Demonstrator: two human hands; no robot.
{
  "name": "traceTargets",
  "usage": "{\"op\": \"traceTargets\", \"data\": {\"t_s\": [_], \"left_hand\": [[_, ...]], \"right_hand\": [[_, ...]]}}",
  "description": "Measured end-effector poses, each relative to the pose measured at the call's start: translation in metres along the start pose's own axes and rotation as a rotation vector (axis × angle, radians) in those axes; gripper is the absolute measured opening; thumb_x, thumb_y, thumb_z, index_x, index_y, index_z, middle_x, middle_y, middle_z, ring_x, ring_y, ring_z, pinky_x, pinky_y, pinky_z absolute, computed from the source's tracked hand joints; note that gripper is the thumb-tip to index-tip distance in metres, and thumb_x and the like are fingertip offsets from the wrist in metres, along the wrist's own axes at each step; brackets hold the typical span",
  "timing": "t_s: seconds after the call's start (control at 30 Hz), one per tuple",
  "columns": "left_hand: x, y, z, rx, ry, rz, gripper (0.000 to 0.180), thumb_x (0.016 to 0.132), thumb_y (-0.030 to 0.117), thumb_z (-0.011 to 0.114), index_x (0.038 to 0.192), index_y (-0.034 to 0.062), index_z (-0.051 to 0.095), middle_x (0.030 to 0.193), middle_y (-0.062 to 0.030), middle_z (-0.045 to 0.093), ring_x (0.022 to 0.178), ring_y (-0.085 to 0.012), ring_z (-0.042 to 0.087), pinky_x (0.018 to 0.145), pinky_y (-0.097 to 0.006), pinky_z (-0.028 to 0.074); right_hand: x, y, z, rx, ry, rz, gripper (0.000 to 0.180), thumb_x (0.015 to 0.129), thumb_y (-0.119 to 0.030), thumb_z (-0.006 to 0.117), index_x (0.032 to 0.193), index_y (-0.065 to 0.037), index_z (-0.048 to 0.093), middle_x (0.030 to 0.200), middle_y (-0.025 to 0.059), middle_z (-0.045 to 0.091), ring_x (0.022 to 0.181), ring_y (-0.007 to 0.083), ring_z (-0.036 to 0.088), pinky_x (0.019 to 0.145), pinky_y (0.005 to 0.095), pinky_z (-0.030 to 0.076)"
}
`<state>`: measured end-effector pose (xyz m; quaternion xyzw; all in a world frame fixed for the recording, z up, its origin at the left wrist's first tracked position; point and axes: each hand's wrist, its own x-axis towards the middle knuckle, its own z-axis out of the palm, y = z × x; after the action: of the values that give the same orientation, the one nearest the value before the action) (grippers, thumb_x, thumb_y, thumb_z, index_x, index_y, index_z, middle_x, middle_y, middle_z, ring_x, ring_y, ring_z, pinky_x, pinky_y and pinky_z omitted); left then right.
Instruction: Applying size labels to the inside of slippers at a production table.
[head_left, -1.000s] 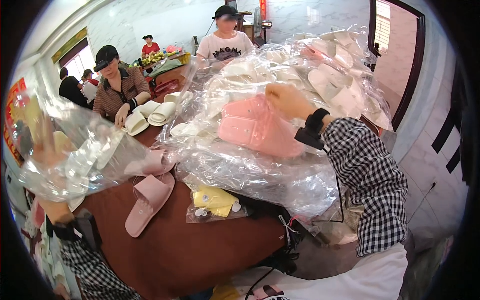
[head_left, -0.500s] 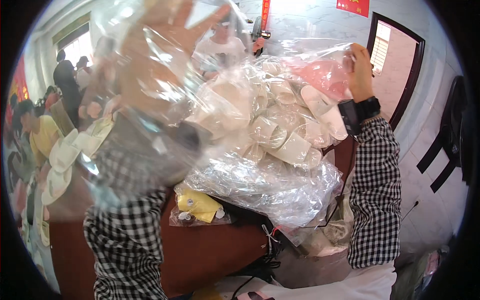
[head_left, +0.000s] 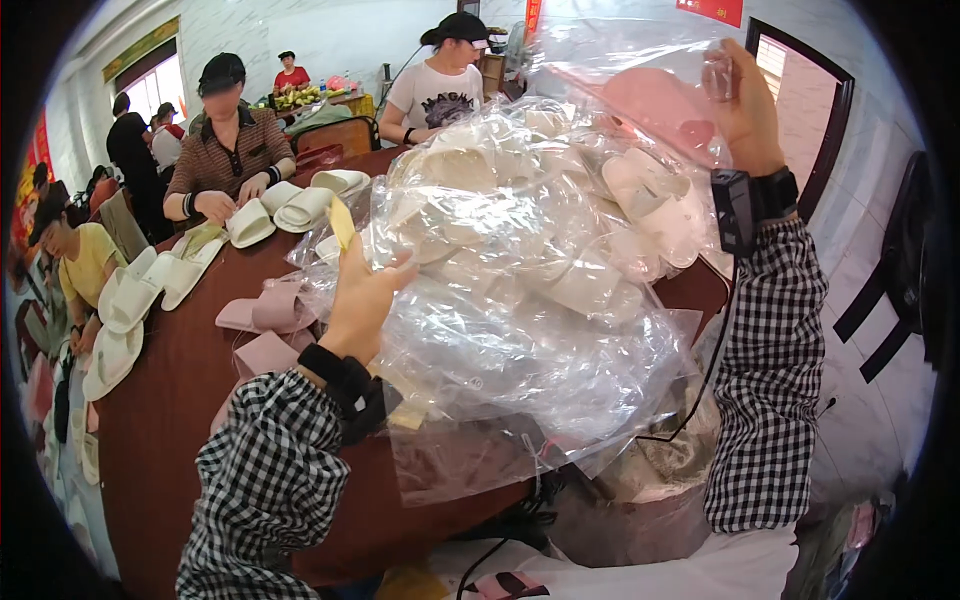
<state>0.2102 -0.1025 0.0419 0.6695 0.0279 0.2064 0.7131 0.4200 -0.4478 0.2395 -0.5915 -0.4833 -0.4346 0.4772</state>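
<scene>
My right hand (head_left: pixel 748 115), raised at the upper right, pinches the edge of a clear plastic bag (head_left: pixel 590 50). A pink slipper (head_left: pixel 655 105) shows through that plastic. Lower and left of centre is my left hand (head_left: pixel 358 305), its index finger and thumb spread apart beside a large sheet of clear plastic (head_left: pixel 480 360). A small yellow strip (head_left: pixel 343 222) sits at its index fingertip; whether it is wrapped on or held is unclear. Behind the plastic lies a heap of cream slippers (head_left: pixel 570 280), many seemingly bagged.
Pink slippers (head_left: pixel 270 308) lie left of my left hand on the brown table (head_left: pixel 200 400). Paired white slippers (head_left: pixel 130 300) line its far left edge. A co-worker in a striped shirt (head_left: pixel 232 155) handles slippers; another in a white shirt (head_left: pixel 440 95) stands beyond the heap.
My left hand has come down from high in front, where plastic blurred it, to beside the heap. My right hand has moved up and right with the bagged pink slipper.
</scene>
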Motion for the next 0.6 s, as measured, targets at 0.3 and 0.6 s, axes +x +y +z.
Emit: {"op": "traceTargets", "data": {"t_s": [0.3,0.6], "left_hand": [[0.011,-0.023,0.013,-0.511,0.498,0.159,0.076,0.087,-0.011,0.034,0.154,0.0032,0.001,0.154,-0.0243,0.024,0.137,-0.0325,0.04,0.112,-0.037,0.032],[-0.002,-0.018,0.03,-0.249,0.634,0.226,0.078,0.087,0.008,0.053,0.151,-0.009,0.013,0.158,-0.0238,0.015,0.146,-0.0341,0.02,0.118,-0.037,0.017]], "right_hand": [[-0.06,-0.042,0.114,0.813,0.031,0.762,0.024,0.097,-0.008,0.057,0.116,0.007,0.053,0.097,0.0104,0.059,0.086,0.0194,0.062,0.074,0.0287,0.052],[-0.05,-0.056,0.133,0.983,-0.142,0.601,0.019,0.097,-0.018,0.057,0.11,-0.003,0.058,0.096,0.0034,0.06,0.087,0.0115,0.059,0.078,0.027,0.05]]}}
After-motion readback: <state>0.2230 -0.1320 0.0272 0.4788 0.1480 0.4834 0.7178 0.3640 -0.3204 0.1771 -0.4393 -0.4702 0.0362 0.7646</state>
